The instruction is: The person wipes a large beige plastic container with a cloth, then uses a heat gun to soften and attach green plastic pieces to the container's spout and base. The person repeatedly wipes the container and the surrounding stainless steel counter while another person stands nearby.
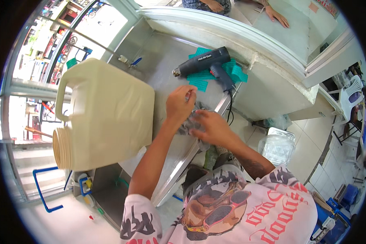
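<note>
Cream plastic jug (118,110) left of both hands. We see the left hand (179,105) curled, its grip unclear to us; crumpled grey material (186,127) between the hands; heat gun (201,62) beyond them, on green sheets (240,75) on the metal table (160,51); right hand (213,128) gripping the material.

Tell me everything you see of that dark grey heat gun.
The dark grey, pistol-shaped heat gun looks plastic, with a silvery nozzle and red trigger. It lies on its side over teal sheeting on the metal counter, nozzle toward the picture's left, grip toward lower right. A black cord drops past the counter's edge. Neither left hand nor right hand touches it.
</note>
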Demonstrator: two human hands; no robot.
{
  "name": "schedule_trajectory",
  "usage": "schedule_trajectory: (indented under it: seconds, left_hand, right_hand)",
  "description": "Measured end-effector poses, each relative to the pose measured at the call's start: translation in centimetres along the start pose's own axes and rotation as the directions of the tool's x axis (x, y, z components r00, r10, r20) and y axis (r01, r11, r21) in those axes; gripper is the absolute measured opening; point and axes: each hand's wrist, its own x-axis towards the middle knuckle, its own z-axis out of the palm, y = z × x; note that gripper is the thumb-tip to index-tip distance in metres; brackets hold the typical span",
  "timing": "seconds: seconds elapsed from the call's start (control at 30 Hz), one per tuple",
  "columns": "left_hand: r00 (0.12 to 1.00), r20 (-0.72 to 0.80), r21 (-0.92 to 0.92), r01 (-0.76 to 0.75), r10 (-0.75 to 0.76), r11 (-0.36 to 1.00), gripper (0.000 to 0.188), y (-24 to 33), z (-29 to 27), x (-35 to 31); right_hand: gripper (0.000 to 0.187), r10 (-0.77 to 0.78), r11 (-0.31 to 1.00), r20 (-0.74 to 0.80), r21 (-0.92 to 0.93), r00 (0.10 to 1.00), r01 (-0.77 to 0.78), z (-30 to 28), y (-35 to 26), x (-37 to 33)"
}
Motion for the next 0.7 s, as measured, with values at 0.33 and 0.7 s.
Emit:
schedule_trajectory:
  seconds: [0.33, 0.7]
  left_hand:
    - [0.961, 0.185, 0.612, -0.276, 0.206, 0.741, 0.017, -6.0, 8.9, 2.1]
    - [0.631, 0.076, -0.953, 0.275, -0.772, 0.130, 0.016, -0.2, -3.5, -9.8]
  right_hand:
    - [0.038, 0.516, 0.803, 0.037, -0.370, 0.856, -0.468, -6.0, 13.1, 10.9]
    - [0.078, 0.265, 0.864, -0.280, -0.356, 0.923, -0.356, -2.3, 12.5, 8.1]
